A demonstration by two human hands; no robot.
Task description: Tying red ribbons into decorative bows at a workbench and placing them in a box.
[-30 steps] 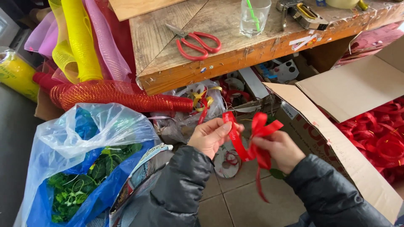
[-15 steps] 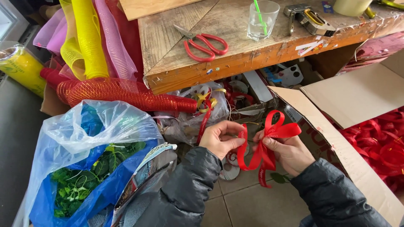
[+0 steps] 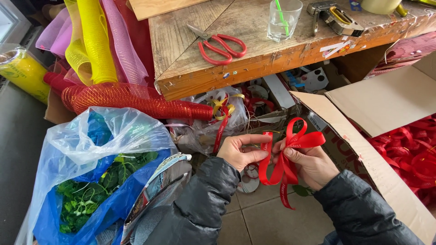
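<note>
Wooden table (image 3: 254, 54) across the top of the view, kept as a place for tools: red scissors (image 3: 221, 46) flat near the edge, within reach; a clear glass (image 3: 283, 19) with a green straw behind; a metal stapler (image 3: 336, 18) further right.

Open cardboard box (image 3: 363, 149) on the right, flaps spread out — inside, many red ribbon loops (image 3: 411, 156) heaped together.

Blue and clear plastic bag (image 3: 91, 159) on the left with green leaves (image 3: 86, 195) inside, mouth open upward.

Rolls of mesh leaning beside the table — yellow mesh (image 3: 91, 41), pink next to it, and a red mesh roll (image 3: 136, 103) lying across under the table edge. Behind the hands, a clear bag of mixed ribbon scraps (image 3: 218, 118) under the table.

Red ribbon (image 3: 284, 154) in front of the body, between both hands, above the tiled floor (image 3: 259, 213). Left hand (image 3: 240, 152) closed on one upright strip, thumb and fingers pinching it, probably to keep it tight. Right hand (image 3: 309, 165) closed around the crossing point, thumb pressed on the middle so the loops above stay in shape. One tail hanging free below.
</note>
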